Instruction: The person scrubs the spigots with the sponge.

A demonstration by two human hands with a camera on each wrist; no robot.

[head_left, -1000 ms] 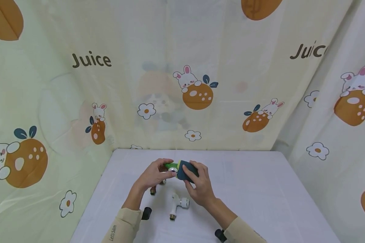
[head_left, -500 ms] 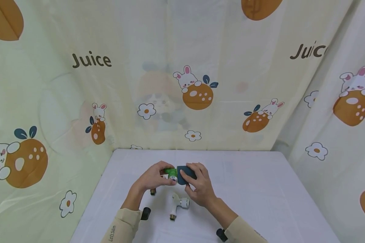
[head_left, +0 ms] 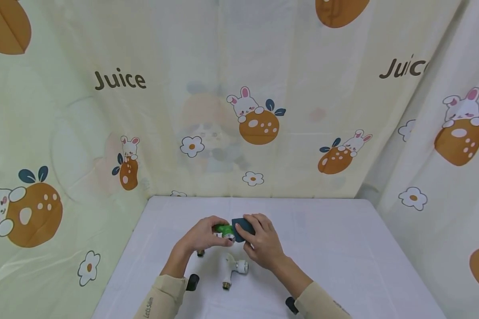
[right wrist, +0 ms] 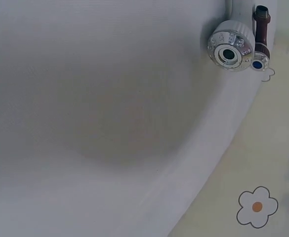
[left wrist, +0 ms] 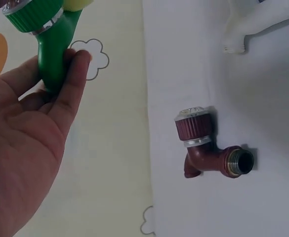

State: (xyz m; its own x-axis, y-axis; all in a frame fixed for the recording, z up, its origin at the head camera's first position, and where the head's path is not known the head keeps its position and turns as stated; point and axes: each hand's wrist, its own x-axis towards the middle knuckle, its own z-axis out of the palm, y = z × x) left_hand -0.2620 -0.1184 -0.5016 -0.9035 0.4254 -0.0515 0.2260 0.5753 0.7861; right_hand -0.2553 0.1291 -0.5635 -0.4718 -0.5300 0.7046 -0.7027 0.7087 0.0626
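Green tap (head_left: 225,230) up off the white table (head_left: 323,248), and it sits right in the grip of my left hand (head_left: 202,235): fingers clamped on it, the forefinger across its far side, the thumb on the near side just by the silvery end of its knob. From the left wrist it's clearer: my fingers (left wrist: 71,91) bend round the smooth lower end of the green body, while the ribbed knob stands above them, towards the thumb. Over to my right hand (head_left: 263,241), and that one is clamped too, on the dark blue sponge (head_left: 243,229), thumb along its near face, the other fingers over the far edge. The sponge is up against the right side of the green tap, well clear of my left fingertips' end of the grip; a pale yellow patch (left wrist: 76,4) shows beside the green at the top of the left wrist view. Below, between my forearms, the white tap (head_left: 231,268) lies on the table, knob to the right, touched by neither hand. The dark red tap (left wrist: 198,153) rests near it, mostly hidden by my left hand from above, its threaded mouth showing.
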